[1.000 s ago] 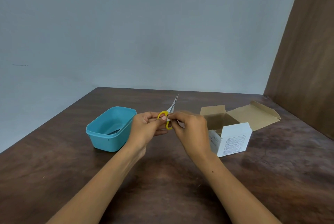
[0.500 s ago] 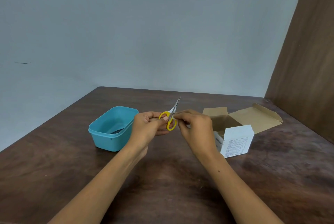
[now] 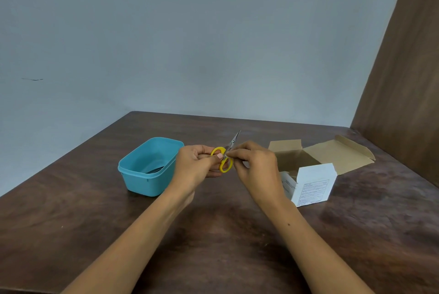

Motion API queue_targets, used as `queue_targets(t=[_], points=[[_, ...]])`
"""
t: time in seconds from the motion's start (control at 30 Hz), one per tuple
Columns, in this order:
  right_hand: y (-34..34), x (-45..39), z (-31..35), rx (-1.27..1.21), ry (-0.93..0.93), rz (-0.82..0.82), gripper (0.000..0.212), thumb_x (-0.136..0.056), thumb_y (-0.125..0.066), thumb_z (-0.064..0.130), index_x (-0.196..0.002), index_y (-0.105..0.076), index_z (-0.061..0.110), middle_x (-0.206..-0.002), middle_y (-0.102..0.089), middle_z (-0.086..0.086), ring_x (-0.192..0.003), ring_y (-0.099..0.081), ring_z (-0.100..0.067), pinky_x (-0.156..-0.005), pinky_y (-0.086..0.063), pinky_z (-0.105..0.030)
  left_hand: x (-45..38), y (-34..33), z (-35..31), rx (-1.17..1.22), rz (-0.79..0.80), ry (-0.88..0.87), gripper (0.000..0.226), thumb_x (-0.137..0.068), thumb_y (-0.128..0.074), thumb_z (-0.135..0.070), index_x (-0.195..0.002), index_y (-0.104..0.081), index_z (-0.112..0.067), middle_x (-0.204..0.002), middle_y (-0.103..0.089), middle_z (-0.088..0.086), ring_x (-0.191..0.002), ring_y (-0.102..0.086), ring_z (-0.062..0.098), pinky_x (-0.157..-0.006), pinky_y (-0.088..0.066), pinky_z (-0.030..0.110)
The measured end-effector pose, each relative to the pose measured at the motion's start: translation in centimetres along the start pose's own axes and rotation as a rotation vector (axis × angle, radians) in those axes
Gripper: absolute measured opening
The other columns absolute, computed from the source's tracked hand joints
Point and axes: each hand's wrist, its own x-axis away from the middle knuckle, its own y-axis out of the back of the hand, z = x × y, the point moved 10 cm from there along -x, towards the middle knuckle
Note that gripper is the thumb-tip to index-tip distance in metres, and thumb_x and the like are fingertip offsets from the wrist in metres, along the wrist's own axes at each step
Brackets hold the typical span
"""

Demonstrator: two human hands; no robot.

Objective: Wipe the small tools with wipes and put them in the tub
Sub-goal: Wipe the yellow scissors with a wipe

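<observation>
Small scissors (image 3: 225, 159) with yellow handle loops and thin metal blades are held above the table's middle, tips pointing up and away. My left hand (image 3: 197, 166) grips the handles. My right hand (image 3: 256, 165) pinches a small white wipe (image 3: 244, 164) against the scissors near the pivot; most of the wipe is hidden by the fingers. A light blue tub (image 3: 148, 181) stands to the left of my hands, with a dark metal tool (image 3: 154, 170) lying inside it.
An opened cardboard box (image 3: 327, 153) with white printed sides lies to the right of my hands, flaps spread. The dark wooden table (image 3: 213, 234) ends at a grey wall behind and a brown panel (image 3: 403, 80) on the right.
The scissors have stayed in both hands, tilted slightly differently, and my right fingers have shifted along them near the pivot. The tub and the box have not moved on the table.
</observation>
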Motion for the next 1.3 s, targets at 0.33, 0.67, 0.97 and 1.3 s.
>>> queue_targets(t=[0.33, 0.67, 0.97, 1.3], points=[[1.4, 0.2, -0.8, -0.03, -0.06, -0.114, 0.015, -0.075, -0.07, 0.002, -0.084, -0.075, 0.012, -0.082, -0.072, -0.003, -0.071, -0.066, -0.015, -0.061, -0.055, -0.033, 0.5, -1.1, -0.5, -0.08, 0.051, -0.071, 0.007, -0.085, -0.067, -0.006, -0.08, -0.068, -0.011, -0.065, -0.074, 0.002, -0.064, -0.072, 0.014, -0.057, -0.059, 0.026], [2.3, 0.3, -1.0, -0.041, -0.078, -0.196, 0.011, -0.075, -0.073, 0.005, -0.084, -0.074, 0.011, -0.08, -0.073, -0.002, -0.071, -0.066, -0.011, -0.062, -0.055, -0.026, 0.8, -1.4, -1.0, -0.154, 0.052, -0.14, 0.01, -0.084, -0.068, -0.009, -0.078, -0.067, -0.017, -0.062, -0.073, -0.003, -0.065, -0.072, 0.013, -0.057, -0.058, 0.024], [3.8, 0.5, -3.1, -0.241, -0.267, -0.325, 0.007, -0.08, -0.07, 0.008, -0.087, -0.07, 0.01, -0.08, -0.071, -0.001, -0.072, -0.066, -0.009, -0.068, -0.057, -0.026, 0.3, -0.8, -0.5, -0.129, 0.015, -0.105, 0.007, -0.084, -0.068, -0.007, -0.081, -0.069, -0.013, -0.07, -0.074, 0.003, -0.069, -0.072, 0.018, -0.059, -0.059, 0.028], [1.0, 0.5, -1.3, -0.136, -0.116, -0.126, 0.011, -0.079, -0.07, 0.006, -0.086, -0.072, 0.014, -0.08, -0.072, 0.002, -0.073, -0.066, -0.008, -0.065, -0.055, -0.03, 0.6, -1.1, -0.7, -0.141, 0.037, -0.128, 0.001, -0.084, -0.069, -0.011, -0.084, -0.07, -0.011, -0.069, -0.075, 0.004, -0.067, -0.073, 0.018, -0.058, -0.059, 0.027]])
